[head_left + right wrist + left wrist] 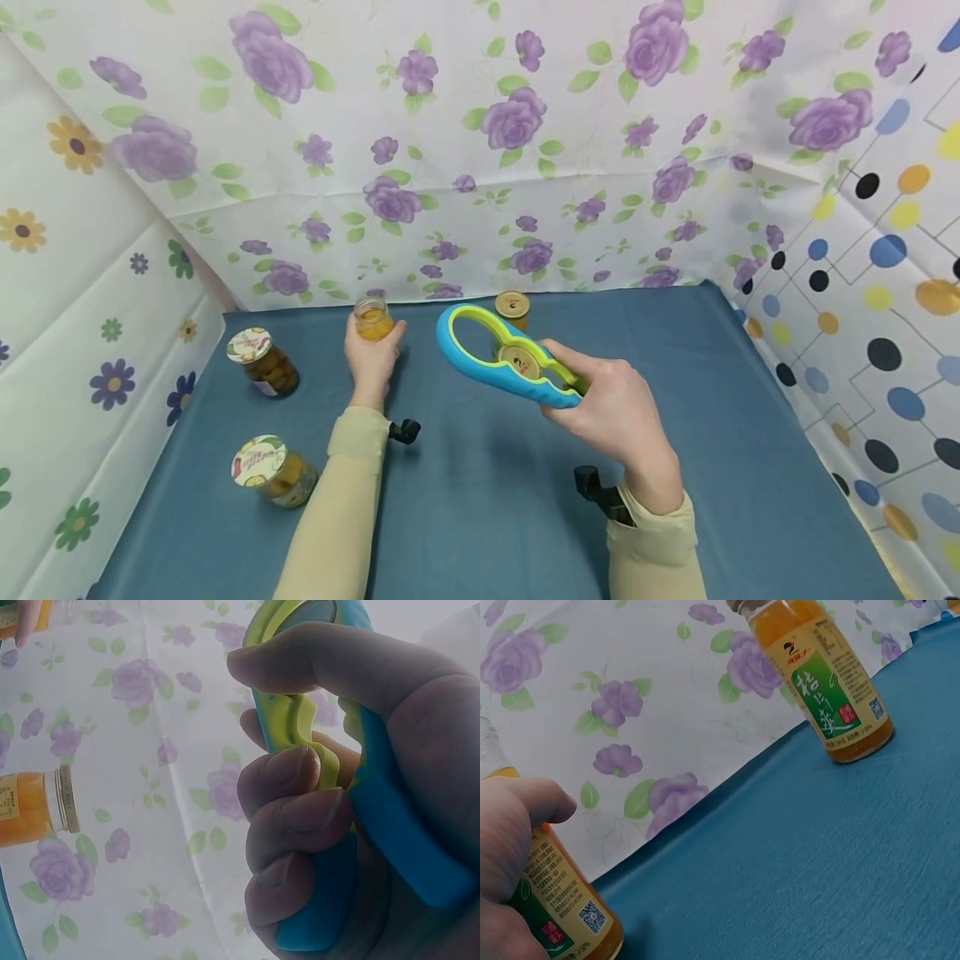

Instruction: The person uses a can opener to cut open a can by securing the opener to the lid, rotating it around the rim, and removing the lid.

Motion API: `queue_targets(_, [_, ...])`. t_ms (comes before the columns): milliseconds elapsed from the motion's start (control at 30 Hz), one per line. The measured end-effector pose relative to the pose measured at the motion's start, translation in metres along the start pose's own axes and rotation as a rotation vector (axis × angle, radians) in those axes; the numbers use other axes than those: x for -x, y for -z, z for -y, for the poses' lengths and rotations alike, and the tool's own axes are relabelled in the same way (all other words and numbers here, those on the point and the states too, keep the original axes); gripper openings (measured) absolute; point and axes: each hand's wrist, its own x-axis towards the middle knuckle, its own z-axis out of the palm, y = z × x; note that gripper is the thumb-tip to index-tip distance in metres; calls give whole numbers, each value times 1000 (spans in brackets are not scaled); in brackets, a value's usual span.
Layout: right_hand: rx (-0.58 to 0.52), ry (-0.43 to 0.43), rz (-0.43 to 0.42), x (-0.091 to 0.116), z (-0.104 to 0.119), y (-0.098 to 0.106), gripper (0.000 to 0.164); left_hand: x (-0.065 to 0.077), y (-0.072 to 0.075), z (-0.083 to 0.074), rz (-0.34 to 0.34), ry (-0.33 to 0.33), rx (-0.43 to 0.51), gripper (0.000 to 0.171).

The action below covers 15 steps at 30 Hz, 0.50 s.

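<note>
At the back of the table my left hand (371,360) grips an open glass jar of orange fruit (372,321); its label (555,900) shows green and cream in the left wrist view. My right hand (618,408), raised above the table, has its fingers (289,814) curled round the handles of a blue and green jar opener (480,367). A loose gold lid (520,361) sits between the opener's arms. Behind the opener a second jar of orange fruit (825,682) stands upright, its gold lid (512,304) on.
Two jars with patterned lids stand at the left: a dark one (273,367) farther back and a yellowish one (288,479) nearer. A blue cloth (465,517) covers the table. Flowered sheeting (450,167) hangs behind, and dotted sheeting (885,333) borders the right.
</note>
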Motion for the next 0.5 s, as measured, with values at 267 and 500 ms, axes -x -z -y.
queue_targets(267, [13,5,15,0,-1,-2,66,-2,2,10,-37,44,-17,72])
queue_targets(500, [36,17,23,0,0,-2,65,-4,2,14,-45,-14,-101,67])
